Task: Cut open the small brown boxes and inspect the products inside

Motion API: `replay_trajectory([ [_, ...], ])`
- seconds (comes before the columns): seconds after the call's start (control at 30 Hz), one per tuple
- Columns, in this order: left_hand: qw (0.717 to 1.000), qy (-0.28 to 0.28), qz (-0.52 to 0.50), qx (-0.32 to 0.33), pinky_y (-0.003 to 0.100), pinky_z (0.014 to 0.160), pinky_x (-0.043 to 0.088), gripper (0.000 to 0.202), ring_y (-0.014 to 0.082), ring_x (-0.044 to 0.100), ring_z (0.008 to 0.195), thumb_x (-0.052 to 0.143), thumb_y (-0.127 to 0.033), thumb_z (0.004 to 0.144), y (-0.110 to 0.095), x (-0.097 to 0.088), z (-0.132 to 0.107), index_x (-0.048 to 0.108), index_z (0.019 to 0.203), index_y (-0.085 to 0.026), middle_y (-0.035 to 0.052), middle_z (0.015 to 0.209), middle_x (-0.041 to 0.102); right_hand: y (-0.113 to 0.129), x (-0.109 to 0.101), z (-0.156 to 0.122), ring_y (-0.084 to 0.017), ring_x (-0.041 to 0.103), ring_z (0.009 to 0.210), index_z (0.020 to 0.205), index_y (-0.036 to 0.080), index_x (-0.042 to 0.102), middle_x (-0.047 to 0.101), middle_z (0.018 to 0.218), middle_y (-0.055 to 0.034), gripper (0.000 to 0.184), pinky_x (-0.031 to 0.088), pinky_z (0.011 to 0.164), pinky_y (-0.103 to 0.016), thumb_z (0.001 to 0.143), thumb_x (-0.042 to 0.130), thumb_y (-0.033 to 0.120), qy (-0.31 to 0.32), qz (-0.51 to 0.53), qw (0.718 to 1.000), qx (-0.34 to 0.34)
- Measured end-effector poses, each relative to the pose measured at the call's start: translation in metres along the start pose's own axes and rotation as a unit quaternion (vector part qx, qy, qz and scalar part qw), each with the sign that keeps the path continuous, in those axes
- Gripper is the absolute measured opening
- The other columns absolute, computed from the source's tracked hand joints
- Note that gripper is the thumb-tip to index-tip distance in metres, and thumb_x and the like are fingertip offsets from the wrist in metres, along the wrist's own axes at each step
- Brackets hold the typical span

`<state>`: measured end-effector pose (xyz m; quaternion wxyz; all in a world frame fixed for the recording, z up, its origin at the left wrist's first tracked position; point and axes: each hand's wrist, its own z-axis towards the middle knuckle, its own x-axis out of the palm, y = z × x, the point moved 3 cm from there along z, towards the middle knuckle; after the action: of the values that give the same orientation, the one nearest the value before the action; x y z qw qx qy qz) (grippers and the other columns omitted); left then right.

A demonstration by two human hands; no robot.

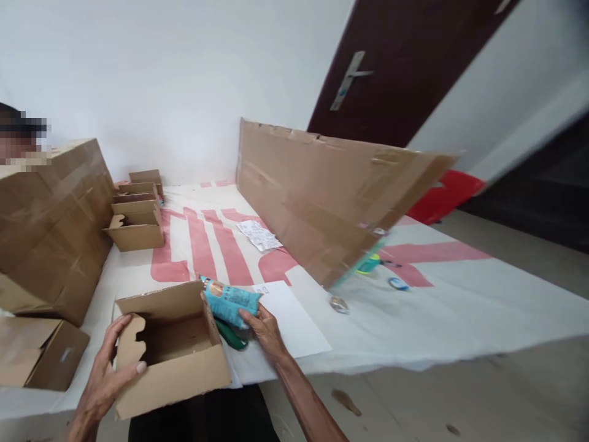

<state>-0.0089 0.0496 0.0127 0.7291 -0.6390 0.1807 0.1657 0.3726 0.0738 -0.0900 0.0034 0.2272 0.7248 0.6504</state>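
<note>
An open cardboard box [172,383] sits at the near edge of the table, tilted, its inside bare as far as I can see. My left hand [108,374] grips its left side, thumb on the front wall and fingers by the notched flap. With my right hand [264,328] I pinch the right end of a blue printed packet [230,301], just right of the box. The packet's left end touches or overlaps the box rim. Below the packet lies a dark green object [231,334], partly hidden, whose kind I cannot make out.
A tall cardboard panel [322,190] stands across the table [460,307]. Beside it are a tape roll [339,304], a blue-rimmed roll [398,283] and a green item [368,264]. Small boxes [138,236] and a large carton [55,227] stand left, near a person [21,138]. White paper [289,319] lies right.
</note>
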Motion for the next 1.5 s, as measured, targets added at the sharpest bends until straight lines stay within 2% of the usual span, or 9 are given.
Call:
replay_trajectory([
  [0.23,0.998,0.027,-0.059,-0.002,0.054,0.115,0.046,0.093,0.0451,0.045,0.147,0.083,-0.068,0.070,-0.008,0.004,-0.012,0.056,0.148,-0.027,0.0148,0.161,0.045,0.000,-0.007,0.001,-0.033,0.079,0.087,0.101,0.018,0.082,0.083,0.098,-0.0104,0.059,0.063,0.088,-0.047,0.058,0.095,0.056,0.039,-0.027,0.997,0.063],
  [0.43,0.997,0.032,-0.071,-0.011,0.057,0.120,0.039,0.098,0.0453,0.037,0.152,0.085,-0.071,0.067,-0.009,0.006,-0.017,0.056,0.149,-0.028,0.0145,0.164,0.040,0.030,0.012,0.022,-0.029,0.077,0.080,0.096,0.016,0.082,0.082,0.088,-0.0090,0.055,0.063,0.074,-0.039,0.062,0.092,0.058,0.070,-0.119,0.990,0.004],
  [0.63,0.997,0.029,-0.075,-0.015,0.062,0.124,0.032,0.103,0.0472,0.033,0.155,0.084,-0.078,0.064,-0.004,0.010,-0.019,0.056,0.151,-0.030,0.0143,0.166,0.038,0.040,0.096,0.081,-0.023,0.072,0.067,0.086,0.015,0.079,0.079,0.079,-0.0070,0.059,0.059,0.065,-0.034,0.054,0.095,0.061,0.144,-0.111,0.983,-0.031],
  [0.73,0.997,0.027,-0.069,-0.022,0.064,0.127,0.025,0.106,0.0476,0.030,0.156,0.083,-0.080,0.063,-0.002,0.011,-0.021,0.055,0.152,-0.030,0.0144,0.167,0.037,0.026,0.147,0.114,-0.022,0.070,0.063,0.083,0.016,0.076,0.077,0.074,-0.0061,0.062,0.058,0.062,-0.035,0.048,0.096,0.062,0.181,-0.091,0.979,-0.027],
  [0.9,0.997,0.028,-0.056,-0.049,0.066,0.129,0.018,0.110,0.0489,0.024,0.159,0.082,-0.083,0.062,0.007,0.014,-0.028,0.052,0.155,-0.031,0.0139,0.171,0.031,0.004,0.220,0.164,-0.023,0.071,0.070,0.088,0.018,0.076,0.078,0.081,-0.0062,0.057,0.059,0.067,-0.036,0.053,0.095,0.059,0.237,-0.080,0.967,-0.044],
  [1.03,0.997,0.018,-0.050,-0.064,0.067,0.128,0.015,0.114,0.0499,0.017,0.161,0.083,-0.082,0.061,0.016,0.019,-0.035,0.049,0.157,-0.033,0.0136,0.173,0.026,-0.015,0.267,0.197,-0.025,0.072,0.075,0.089,0.018,0.076,0.078,0.084,-0.0066,0.055,0.060,0.070,-0.039,0.055,0.093,0.058,0.256,-0.073,0.962,-0.059],
  [1.13,0.997,0.003,-0.055,-0.047,0.064,0.127,0.026,0.110,0.0490,0.027,0.158,0.086,-0.079,0.061,0.015,0.022,-0.034,0.051,0.156,-0.034,0.0135,0.171,0.030,-0.032,0.290,0.215,-0.026,0.071,0.077,0.085,0.019,0.074,0.077,0.081,-0.0061,0.054,0.060,0.074,-0.040,0.053,0.092,0.059,0.250,-0.078,0.963,-0.067],
  [1.27,0.997,0.013,-0.070,-0.030,0.056,0.120,0.041,0.108,0.0459,0.041,0.151,0.089,-0.075,0.061,0.002,0.023,-0.030,0.051,0.154,-0.034,0.0141,0.166,0.038,-0.044,0.298,0.224,-0.025,0.069,0.078,0.082,0.020,0.071,0.077,0.084,-0.0068,0.047,0.058,0.075,-0.039,0.054,0.090,0.052,0.239,-0.104,0.963,-0.071],
  [1.5,0.994,0.012,-0.076,-0.073,0.060,0.130,0.019,0.118,0.0461,0.025,0.159,0.090,-0.078,0.054,-0.008,0.025,-0.040,0.052,0.155,-0.029,0.0154,0.169,0.030,-0.029,0.263,0.214,-0.030,0.069,0.089,0.076,0.022,0.065,0.074,0.080,-0.0067,0.035,0.056,0.078,-0.041,0.057,0.083,0.045,0.212,-0.185,0.957,-0.071],
])
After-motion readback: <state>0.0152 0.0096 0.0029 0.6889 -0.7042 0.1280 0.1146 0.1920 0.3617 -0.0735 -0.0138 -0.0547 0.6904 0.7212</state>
